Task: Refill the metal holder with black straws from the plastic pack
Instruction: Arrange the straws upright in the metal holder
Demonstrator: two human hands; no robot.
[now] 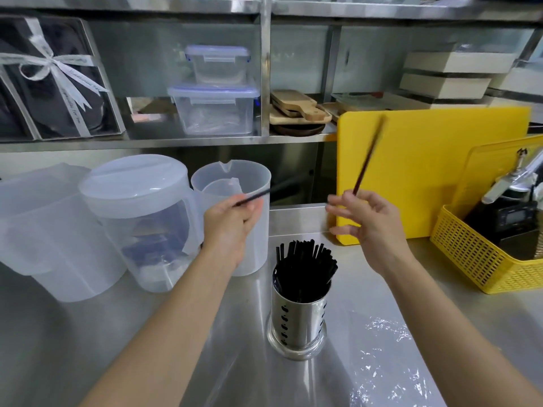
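While the round shiny metal holder (296, 318) stands low in the middle of the frame on the steel counter (88, 333), it is packed with thin black straws (305, 265) that stick up out of its top. Your left hand (232, 221), just left of the middle, is closed around one black straw (252, 198) that points to the right. Your right hand (370, 221), just right of the middle, pinches another black straw (368, 157) that points up and looks blurry. Both hands are above the holder and apart from it. A crinkly clear plastic pack (388, 356) lies flat at the lower right. A yellow cutting board (426, 171) stands behind your right hand. Cloudy plastic jugs (141, 215) sit on the left side.
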